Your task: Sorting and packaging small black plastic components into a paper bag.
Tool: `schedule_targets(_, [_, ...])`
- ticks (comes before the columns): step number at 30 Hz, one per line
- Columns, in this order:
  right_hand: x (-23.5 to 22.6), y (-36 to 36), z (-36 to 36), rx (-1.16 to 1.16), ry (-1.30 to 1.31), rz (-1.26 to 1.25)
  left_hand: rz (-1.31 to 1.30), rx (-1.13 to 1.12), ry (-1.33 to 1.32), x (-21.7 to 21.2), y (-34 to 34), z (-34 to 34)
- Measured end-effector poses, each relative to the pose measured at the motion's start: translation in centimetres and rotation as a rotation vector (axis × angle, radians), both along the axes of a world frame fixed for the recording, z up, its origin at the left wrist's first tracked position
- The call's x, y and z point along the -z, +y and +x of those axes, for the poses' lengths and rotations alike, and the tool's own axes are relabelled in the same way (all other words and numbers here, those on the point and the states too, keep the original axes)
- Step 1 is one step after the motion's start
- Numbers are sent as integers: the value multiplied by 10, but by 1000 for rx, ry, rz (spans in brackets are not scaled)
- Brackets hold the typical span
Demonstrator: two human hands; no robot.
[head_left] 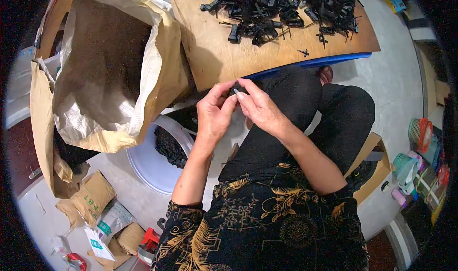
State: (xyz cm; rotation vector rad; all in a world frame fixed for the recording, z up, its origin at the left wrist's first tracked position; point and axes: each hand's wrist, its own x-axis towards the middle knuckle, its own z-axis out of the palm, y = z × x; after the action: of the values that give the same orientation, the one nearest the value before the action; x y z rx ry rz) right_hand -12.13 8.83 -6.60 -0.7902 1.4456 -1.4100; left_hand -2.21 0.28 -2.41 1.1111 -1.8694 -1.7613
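Between the fingertips of both hands is a small black plastic part (234, 88), mostly covered by the fingers. My left hand (214, 110) pinches it from the left, thumb and forefinger together. From the other side my right hand (260, 106) grips it too, its thumb pressed against the part. Both hands are just off the near edge of a wooden board (205, 56). On the far side of that board lies a heap of black plastic parts (267, 11), several with thin sprue rods. One small loose black piece (304, 52) rests apart from the heap, near the board's edge.
A large paper sack with a white woven lining (167, 71) gapes at the left. Below it a white tub (143, 173) holds black parts. Crumpled brown bags (98, 194) lie on the floor at lower left. A cardboard box (379, 175) and baskets (420, 133) stand at right.
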Motion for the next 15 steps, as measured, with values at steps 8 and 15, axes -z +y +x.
schedule_targets(8, [6,-6,1,28,4,-21,-755,70,-101,7,4,-7])
schedule_targets(15, [-23,2,-5,-39,-387,64,-191,144,-11,-5,-10,2])
